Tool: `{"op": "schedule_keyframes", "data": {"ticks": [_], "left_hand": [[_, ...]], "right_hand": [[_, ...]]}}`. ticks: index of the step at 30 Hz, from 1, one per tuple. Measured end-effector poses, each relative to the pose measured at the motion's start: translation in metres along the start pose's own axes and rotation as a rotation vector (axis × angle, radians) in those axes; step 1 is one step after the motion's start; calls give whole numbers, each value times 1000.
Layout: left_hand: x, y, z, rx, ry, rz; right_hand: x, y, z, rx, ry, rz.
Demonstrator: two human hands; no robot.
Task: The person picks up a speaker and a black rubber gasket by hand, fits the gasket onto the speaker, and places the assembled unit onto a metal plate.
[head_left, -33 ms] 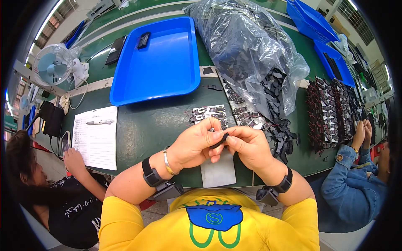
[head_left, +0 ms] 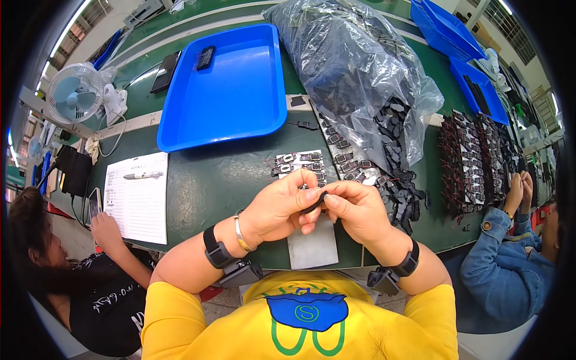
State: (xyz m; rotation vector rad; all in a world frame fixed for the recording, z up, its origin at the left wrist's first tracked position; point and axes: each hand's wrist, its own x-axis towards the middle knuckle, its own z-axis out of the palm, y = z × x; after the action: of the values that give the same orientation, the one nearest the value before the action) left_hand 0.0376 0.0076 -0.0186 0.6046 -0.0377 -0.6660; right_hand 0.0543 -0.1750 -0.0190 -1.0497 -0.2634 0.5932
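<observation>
My left hand (head_left: 281,205) and my right hand (head_left: 362,215) meet over the bench, thumbs and fingertips pinched on a small black part (head_left: 314,205). Fingers cover much of this part, so its exact kind cannot be made out. Beneath and just beyond my hands lies a pale card (head_left: 312,249), its far end carrying rows of small black parts (head_left: 309,157) with thin leads. Right of my hands is a loose heap of black plastic pieces (head_left: 403,201), beside another strip with small square-faced parts (head_left: 347,161).
A large blue tray (head_left: 231,96) holds a small black block (head_left: 206,57). Behind the heap bulges a clear plastic bag (head_left: 360,60). Left are a notebook (head_left: 137,204), a pen (head_left: 144,176) and a fan (head_left: 77,93). People sit on both sides; stacked parts (head_left: 471,162) stand right.
</observation>
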Motion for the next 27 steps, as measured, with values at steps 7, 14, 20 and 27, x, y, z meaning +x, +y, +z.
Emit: {"op": "schedule_keyframes", "data": {"ticks": [7, 14, 20, 27], "left_hand": [[-4, 3, 7, 242, 135, 44], [-11, 5, 20, 836, 269, 290], [-9, 11, 17, 671, 295, 88], [-9, 12, 15, 698, 249, 152]], "right_hand": [[0, -1, 2, -5, 82, -3], [0, 0, -2, -47, 174, -38], [-1, -5, 1, -188, 155, -103], [-3, -8, 0, -556, 101, -338]]}}
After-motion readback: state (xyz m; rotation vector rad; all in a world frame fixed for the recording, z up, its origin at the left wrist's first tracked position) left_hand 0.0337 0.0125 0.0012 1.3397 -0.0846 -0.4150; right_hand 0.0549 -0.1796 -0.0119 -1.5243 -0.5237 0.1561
